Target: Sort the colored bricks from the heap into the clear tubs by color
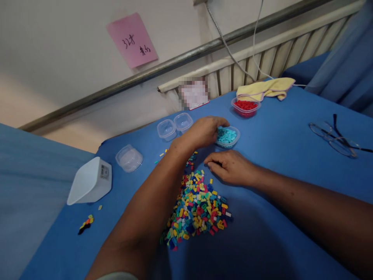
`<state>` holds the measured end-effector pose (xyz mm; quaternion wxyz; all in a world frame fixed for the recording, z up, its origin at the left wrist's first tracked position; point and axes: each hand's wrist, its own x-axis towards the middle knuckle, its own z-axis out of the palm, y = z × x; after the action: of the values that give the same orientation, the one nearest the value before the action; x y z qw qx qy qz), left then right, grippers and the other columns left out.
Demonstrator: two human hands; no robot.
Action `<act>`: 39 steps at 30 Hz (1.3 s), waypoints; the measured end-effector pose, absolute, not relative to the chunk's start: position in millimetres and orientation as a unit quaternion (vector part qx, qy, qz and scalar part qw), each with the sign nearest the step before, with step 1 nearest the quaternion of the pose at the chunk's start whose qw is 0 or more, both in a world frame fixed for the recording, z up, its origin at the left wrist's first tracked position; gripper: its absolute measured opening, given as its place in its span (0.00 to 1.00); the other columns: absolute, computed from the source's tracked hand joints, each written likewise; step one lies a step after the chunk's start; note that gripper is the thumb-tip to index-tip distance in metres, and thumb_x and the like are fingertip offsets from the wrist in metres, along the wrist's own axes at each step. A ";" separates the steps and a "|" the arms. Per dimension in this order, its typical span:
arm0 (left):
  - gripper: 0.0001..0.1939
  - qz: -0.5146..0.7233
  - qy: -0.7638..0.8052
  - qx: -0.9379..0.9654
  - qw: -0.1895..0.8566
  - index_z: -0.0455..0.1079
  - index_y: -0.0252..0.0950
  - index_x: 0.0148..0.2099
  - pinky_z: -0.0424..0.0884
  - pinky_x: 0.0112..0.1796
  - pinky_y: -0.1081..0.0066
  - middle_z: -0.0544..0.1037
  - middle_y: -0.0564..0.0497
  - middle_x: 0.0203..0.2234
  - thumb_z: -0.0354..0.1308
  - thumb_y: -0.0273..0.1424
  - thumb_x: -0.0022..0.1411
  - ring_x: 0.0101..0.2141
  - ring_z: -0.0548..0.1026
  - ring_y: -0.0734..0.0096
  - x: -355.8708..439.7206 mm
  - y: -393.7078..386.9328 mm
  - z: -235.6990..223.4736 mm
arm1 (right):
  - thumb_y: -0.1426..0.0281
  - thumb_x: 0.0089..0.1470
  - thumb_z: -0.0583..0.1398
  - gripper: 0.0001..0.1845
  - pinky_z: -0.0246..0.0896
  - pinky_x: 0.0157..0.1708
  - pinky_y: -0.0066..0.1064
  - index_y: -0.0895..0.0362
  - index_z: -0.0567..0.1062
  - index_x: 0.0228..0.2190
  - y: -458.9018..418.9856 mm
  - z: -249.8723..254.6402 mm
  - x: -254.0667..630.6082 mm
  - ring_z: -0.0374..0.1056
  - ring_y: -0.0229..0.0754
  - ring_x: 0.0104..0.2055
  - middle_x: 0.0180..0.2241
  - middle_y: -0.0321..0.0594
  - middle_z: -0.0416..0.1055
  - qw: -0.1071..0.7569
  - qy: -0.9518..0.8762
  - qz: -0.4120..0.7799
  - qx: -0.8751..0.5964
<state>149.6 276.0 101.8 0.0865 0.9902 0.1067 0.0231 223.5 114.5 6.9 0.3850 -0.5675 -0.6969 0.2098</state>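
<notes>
Turquoise toy bricks [227, 136] lie in a clear plastic tub [226, 146] beyond my multicoloured brick heap [201, 200]. Fingers low at its rim, my left hand [206, 131] should spill least; I cannot tell either grip, my right hand [231, 167] curling nearby.

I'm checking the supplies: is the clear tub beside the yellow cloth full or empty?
Nearly full: red plastic pieces lie close to the rim of the clear tub.

Dim, uneven light — warm glow low on the wall [17, 95], soft shadows — edges stretched.
</notes>
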 end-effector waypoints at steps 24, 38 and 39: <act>0.16 -0.045 0.279 0.949 0.136 0.83 0.37 0.53 0.74 0.45 0.67 0.86 0.46 0.46 0.59 0.25 0.68 0.42 0.82 0.62 17.5 286.2 92.2 | 0.66 0.71 0.58 0.14 0.72 0.43 0.38 0.51 0.85 0.48 109.4 3.7 224.8 0.82 0.48 0.43 0.44 0.39 0.87 0.381 -0.699 0.218 -0.564; 0.18 -0.068 0.249 0.958 0.122 0.83 0.36 0.51 0.71 0.42 0.66 0.86 0.45 0.45 0.57 0.22 0.65 0.41 0.81 0.61 9.6 285.7 83.3 | 0.64 0.71 0.59 0.15 0.75 0.45 0.40 0.51 0.85 0.50 103.7 -1.3 227.6 0.83 0.49 0.44 0.46 0.40 0.87 0.373 -0.695 0.224 -0.573; 0.18 -0.063 0.243 0.961 0.120 0.83 0.36 0.52 0.72 0.43 0.66 0.86 0.45 0.46 0.57 0.22 0.65 0.42 0.81 0.60 10.2 284.9 82.4 | 0.64 0.71 0.59 0.15 0.75 0.45 0.40 0.50 0.85 0.50 103.5 -1.2 227.9 0.83 0.49 0.44 0.46 0.40 0.87 0.372 -0.696 0.222 -0.573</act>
<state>10.2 284.9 82.4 0.1201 0.9606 0.2427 -0.0633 227.9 103.5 -1.2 0.3717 -0.5734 -0.6957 0.2215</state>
